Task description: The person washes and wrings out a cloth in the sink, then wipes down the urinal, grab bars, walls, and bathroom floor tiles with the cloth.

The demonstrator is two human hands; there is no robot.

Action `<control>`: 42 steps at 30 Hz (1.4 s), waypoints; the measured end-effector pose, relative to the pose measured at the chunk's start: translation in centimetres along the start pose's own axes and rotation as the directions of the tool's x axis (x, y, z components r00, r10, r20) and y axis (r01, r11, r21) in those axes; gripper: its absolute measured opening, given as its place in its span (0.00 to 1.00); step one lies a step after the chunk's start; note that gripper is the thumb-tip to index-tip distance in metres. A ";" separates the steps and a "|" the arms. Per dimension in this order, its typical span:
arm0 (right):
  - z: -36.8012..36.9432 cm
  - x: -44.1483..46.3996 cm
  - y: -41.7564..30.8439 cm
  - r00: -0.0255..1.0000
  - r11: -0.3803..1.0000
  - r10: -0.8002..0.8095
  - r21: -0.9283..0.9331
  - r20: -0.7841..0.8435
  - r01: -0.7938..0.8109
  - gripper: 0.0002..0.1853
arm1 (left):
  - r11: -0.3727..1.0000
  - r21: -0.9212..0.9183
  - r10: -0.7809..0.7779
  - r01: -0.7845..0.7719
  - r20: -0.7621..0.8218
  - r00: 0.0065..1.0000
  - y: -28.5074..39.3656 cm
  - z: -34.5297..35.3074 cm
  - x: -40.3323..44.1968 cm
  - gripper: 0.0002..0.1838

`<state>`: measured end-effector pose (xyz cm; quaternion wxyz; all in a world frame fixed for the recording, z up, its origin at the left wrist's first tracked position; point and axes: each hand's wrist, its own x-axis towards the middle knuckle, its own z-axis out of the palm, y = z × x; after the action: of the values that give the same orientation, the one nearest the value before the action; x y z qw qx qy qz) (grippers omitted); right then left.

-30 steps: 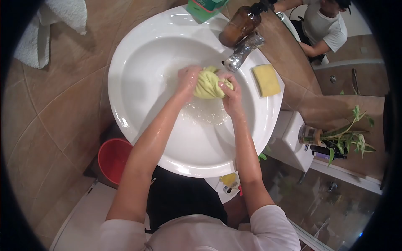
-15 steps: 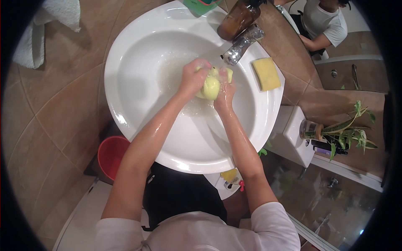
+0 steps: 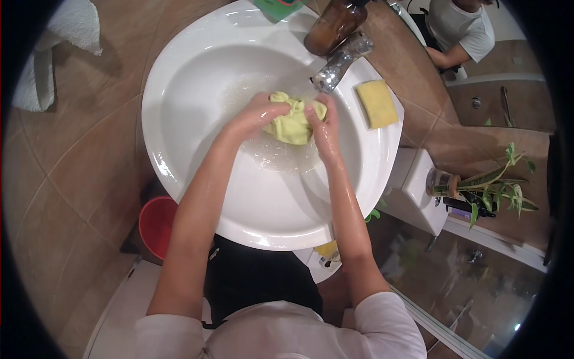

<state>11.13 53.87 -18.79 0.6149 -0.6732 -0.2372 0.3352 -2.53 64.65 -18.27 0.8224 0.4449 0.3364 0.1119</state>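
A wet, crumpled yellow-green cloth [image 3: 291, 124] is held between both hands over the white sink [image 3: 197, 143], close to the chrome faucet [image 3: 342, 63]. My left hand [image 3: 258, 113] grips its left side, fingers partly hidden by the folds. On the right side, my right hand [image 3: 324, 125] pinches the cloth with the thumb on top. Both hands and forearms are wet. Shallow, slightly cloudy water lies in the basin beneath the cloth.
A yellow sponge [image 3: 377, 104] lies on the sink's right rim. Behind the faucet stands an amber bottle [image 3: 333, 27], near a green container [image 3: 278, 8]. A red bucket [image 3: 156, 226] is at lower left, a potted plant [image 3: 441, 183] at right. White towel [image 3: 75, 25] hangs upper left.
The cloth went from bunched into a tight ball to more loosely spread. My left hand has moved left, widening the distance between the hands. The whole view has shifted slightly.
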 end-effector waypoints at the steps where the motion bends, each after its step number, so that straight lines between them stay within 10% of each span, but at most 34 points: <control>1: 0.0 -0.1 0.3 0.940 0.848 -0.341 -0.428 0.013 0.313 0.21 | 0.992 0.119 0.049 -0.046 -0.016 0.999 0.2 -0.4 -0.2 0.20; 4: -1.3 0.4 -0.7 0.917 0.881 -0.258 -0.316 0.304 0.353 0.16 | 0.982 0.166 0.094 -0.086 -0.039 0.995 0.8 -0.8 -1.1 0.18; 14: -0.8 0.1 -1.7 0.969 0.973 0.000 -0.222 0.247 0.057 0.08 | 0.947 0.277 0.160 -0.162 0.032 0.987 1.6 -0.6 -1.5 0.19; 19: -1.3 0.5 -1.5 0.914 0.954 0.208 0.134 0.348 -0.269 0.07 | 0.948 0.242 0.199 -0.207 0.057 0.978 1.9 -1.0 -1.6 0.19; 29: -0.3 -0.3 -1.9 0.964 0.976 0.025 -0.215 0.265 0.034 0.10 | 0.907 0.304 0.293 -0.292 0.044 0.955 1.0 -0.4 -1.2 0.18; 35: -0.7 0.2 -2.4 0.941 0.925 0.312 0.185 0.132 -0.332 0.10 | 0.876 0.358 0.345 -0.324 0.004 0.939 1.2 -1.0 -1.1 0.18; 37: -1.3 0.6 -2.1 0.950 0.926 0.306 -0.249 0.059 -0.283 0.11 | 0.901 0.344 0.315 -0.266 -0.095 0.944 1.9 -1.0 -1.4 0.17; 41: -0.7 0.8 -0.3 0.971 0.855 0.204 -0.506 0.122 -0.116 0.17 | 0.906 0.263 0.368 -0.333 -0.095 0.925 2.0 -1.3 -1.2 0.15; 42: -0.2 0.7 -0.6 0.926 0.948 0.319 -0.060 0.203 -0.314 0.19 | 0.901 0.237 0.400 -0.364 -0.124 0.908 1.5 -1.1 -0.8 0.15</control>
<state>11.85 54.31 -18.31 0.5155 -0.6715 -0.1933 0.4960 -3.68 65.91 -17.10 0.7014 0.5748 0.3211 0.2731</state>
